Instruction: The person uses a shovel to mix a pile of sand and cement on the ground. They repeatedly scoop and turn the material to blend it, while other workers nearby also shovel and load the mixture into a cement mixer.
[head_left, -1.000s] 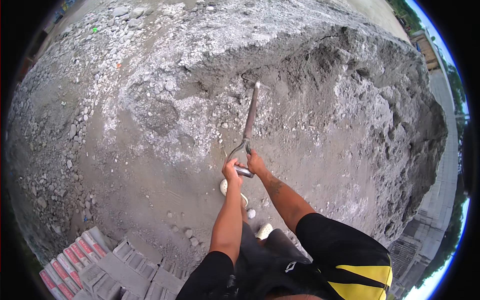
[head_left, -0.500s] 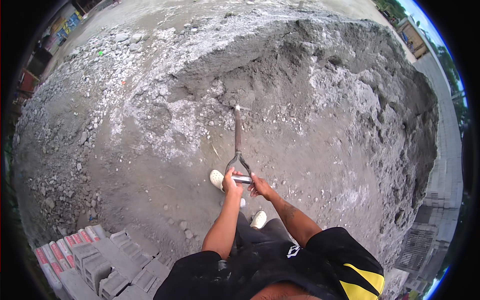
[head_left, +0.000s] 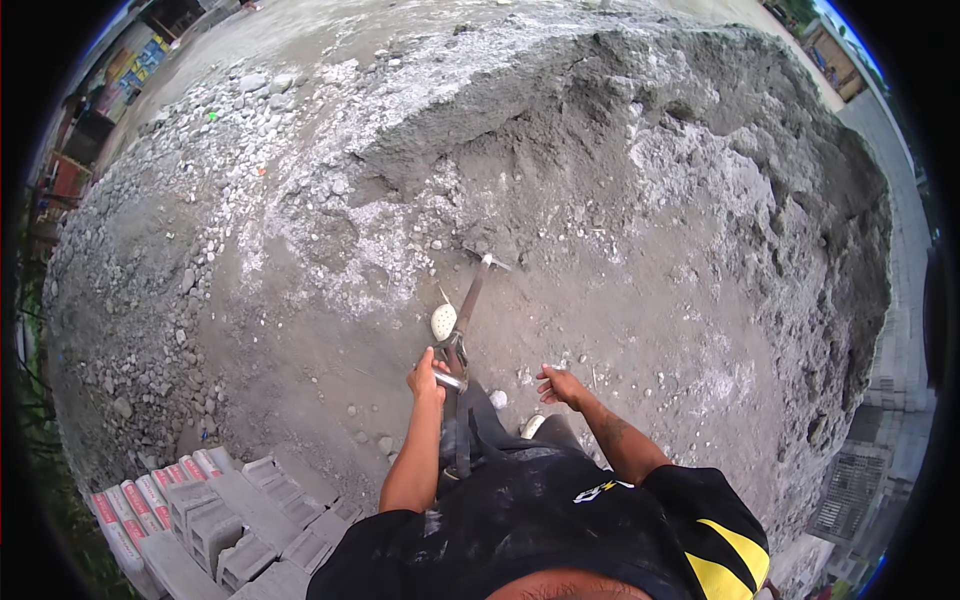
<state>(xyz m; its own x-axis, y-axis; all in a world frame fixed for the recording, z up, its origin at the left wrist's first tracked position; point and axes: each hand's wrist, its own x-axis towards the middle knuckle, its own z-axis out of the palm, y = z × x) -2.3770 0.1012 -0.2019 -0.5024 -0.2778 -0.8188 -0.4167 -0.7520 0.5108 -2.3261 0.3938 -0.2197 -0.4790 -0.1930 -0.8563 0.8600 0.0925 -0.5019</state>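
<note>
While at least four red-and-white bags (head_left: 145, 505) lie at lower left, beside grey blocks (head_left: 215, 525) too overlapped to count, the left hand (head_left: 427, 378) is wrapped firmly around the crossbar of one shovel (head_left: 471, 304), whose shaft slants away over the grey ground (head_left: 640, 330). Two pale clogs (head_left: 443, 322) come next, one on either side of the shaft; farthest right, the single right hand (head_left: 562, 386) is free, fingers loosely half-curled, well apart from the handle.
</note>
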